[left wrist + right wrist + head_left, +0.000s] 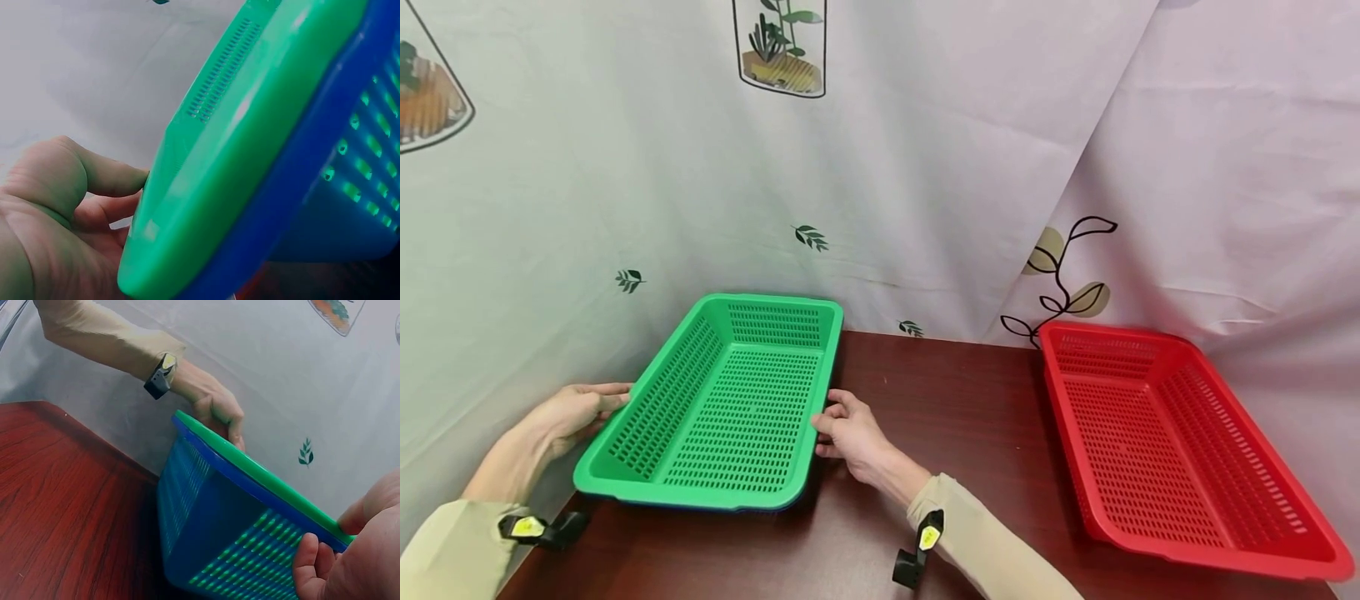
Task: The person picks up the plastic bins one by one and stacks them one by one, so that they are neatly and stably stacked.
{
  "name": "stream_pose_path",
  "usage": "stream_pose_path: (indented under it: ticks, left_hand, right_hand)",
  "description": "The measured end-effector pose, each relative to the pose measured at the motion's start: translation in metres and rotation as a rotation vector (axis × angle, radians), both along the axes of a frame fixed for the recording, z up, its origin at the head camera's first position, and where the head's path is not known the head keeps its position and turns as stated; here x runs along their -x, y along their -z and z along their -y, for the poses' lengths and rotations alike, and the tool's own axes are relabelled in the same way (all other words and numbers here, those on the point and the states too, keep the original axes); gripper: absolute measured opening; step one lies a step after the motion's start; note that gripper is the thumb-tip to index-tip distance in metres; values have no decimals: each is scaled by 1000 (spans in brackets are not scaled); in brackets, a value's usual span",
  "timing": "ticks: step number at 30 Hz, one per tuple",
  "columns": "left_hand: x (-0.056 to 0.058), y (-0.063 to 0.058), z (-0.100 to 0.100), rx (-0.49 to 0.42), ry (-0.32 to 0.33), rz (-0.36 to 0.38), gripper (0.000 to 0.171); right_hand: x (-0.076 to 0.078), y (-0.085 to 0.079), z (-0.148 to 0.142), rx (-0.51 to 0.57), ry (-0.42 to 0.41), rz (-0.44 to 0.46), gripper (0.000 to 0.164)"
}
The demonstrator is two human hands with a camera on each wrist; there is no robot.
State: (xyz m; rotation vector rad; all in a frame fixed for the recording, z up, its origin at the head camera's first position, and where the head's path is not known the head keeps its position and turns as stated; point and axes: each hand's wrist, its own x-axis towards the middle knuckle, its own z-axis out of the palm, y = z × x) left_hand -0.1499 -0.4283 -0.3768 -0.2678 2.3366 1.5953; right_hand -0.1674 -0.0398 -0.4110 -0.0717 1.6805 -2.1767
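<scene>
A rectangular green plastic basket (752, 400) with slotted sides sits nested inside a blue basket (200, 512); from the head view only a thin blue edge shows under the green rim. My left hand (576, 412) holds the pair by the left rim, its thumb at the green edge in the left wrist view. On the opposite side, my right hand (853, 437) grips the right rim. Its thumb lies on the green rim and its fingers curl below the blue one in the right wrist view. The green basket has nothing in it.
A red slotted basket (1150, 450) stands at the right of the dark reddish-brown table (947, 408). Behind and to the left hangs a pale curtain (917, 167) with plant prints, close to the table's back edge and to my left hand.
</scene>
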Motion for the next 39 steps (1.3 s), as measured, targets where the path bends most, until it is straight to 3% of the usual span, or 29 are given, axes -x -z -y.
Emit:
stream_pose_path:
  ticks: [5,22,33,39]
  left_hand:
    - [0,0,-6,-39,7,-13,58]
    - [-5,0,-40,-40,35,-52,60]
    - [-12,8,-67,-184,26,-62,53]
    - [-12,10,-86,-200,22,-78,55]
  right_hand:
    - [1,0,-9,-4,-9,-1,58]
    - [5,-6,-51,-80,-47,-35,58]
    - [8,-9,-83,-115,-77,-70,54]
    - [8,-9,-102,-132,-83,-76,53]
